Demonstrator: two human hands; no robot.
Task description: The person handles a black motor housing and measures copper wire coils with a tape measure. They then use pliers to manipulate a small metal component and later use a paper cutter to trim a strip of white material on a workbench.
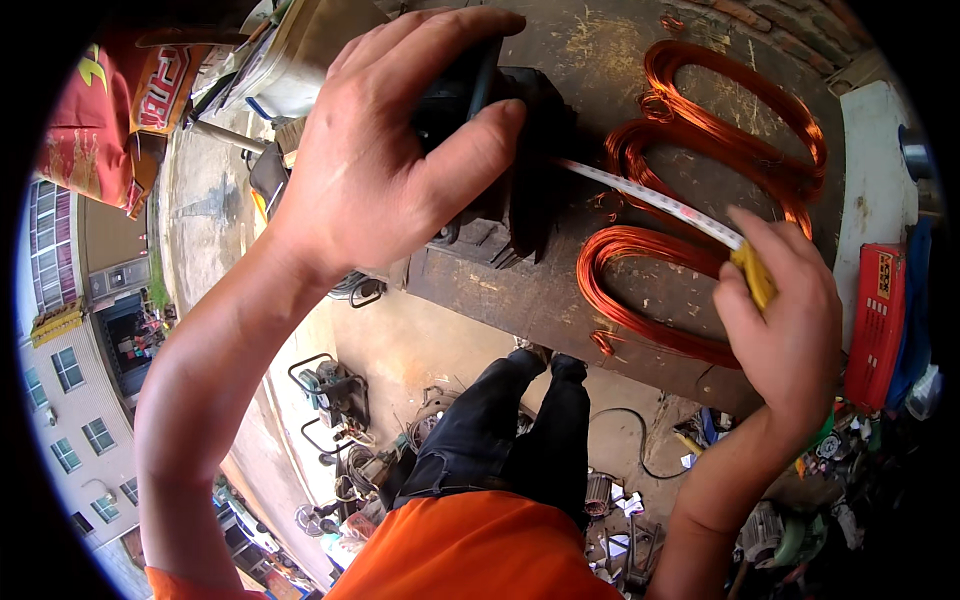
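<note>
My left hand [385, 140] is at the upper left of the bench, its thumb and fingers spanning a dark metal device [540, 120] with a greyish bar; much of it is hidden behind the hand, so its kind is unclear. In my right hand [790, 310] is a yellow tape measure [755, 278], its fingers closed around it. The white blade [655, 198] stretches leftward from it to the dark device, where its end is lost in shadow. Beneath the blade lie copper wire coils: a far coil [690, 70], a middle coil [625, 140] and a near coil [600, 275] beside my right hand.
The coils lie on a worn dark bench [480, 300]. A red box [875, 325] stands at its right. Below are my legs [480, 420], a small machine [335, 390] on the floor, and scattered motor parts [765, 530]. A red bag [90, 130] hangs at far left.
</note>
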